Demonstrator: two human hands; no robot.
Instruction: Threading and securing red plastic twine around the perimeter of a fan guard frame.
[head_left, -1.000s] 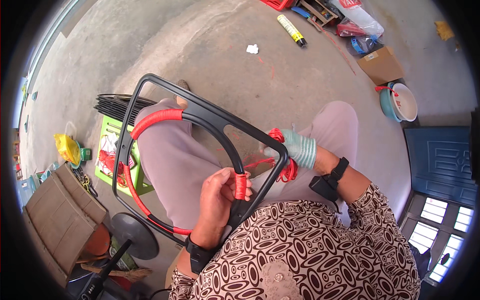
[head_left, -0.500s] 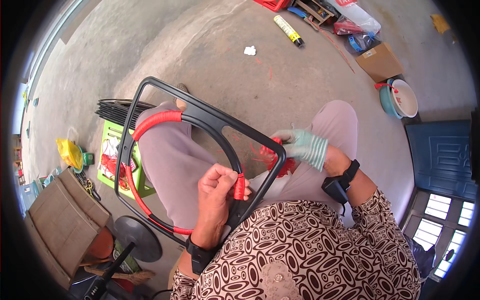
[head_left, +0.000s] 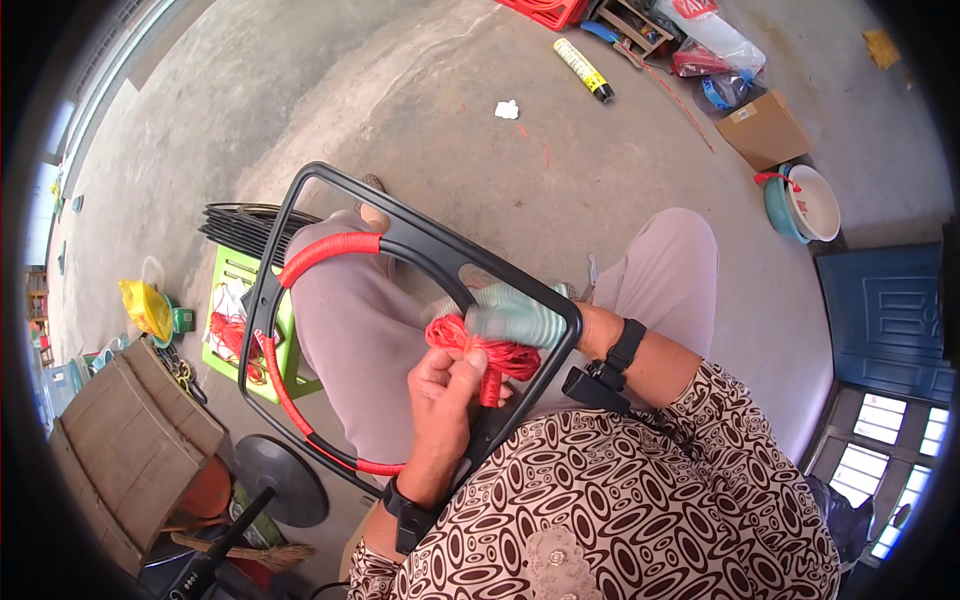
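Observation:
A black frame with a round inner ring lies tilted across my lap. Tight red cord winding covers parts of the ring. My left hand, bare, is closed at the ring's near right side, its thumb by a short red winding. My right hand wears a white and teal striped glove and reaches in past the frame's right bar. It grips a looped bundle of red cord, held over the ring just above my left thumb. Motion blurs the gloved fingers, and the frame hides part of that hand.
Left of my knee stands a green stool with loose red cord and black coils on it. A black round base with a pole stands lower left. Ahead lie a yellow canister, a cardboard box and basins.
My right hand has moved left with the red cord bundle, from beyond the frame's right bar to the ring beside my left hand. The left hand keeps its place on the ring.

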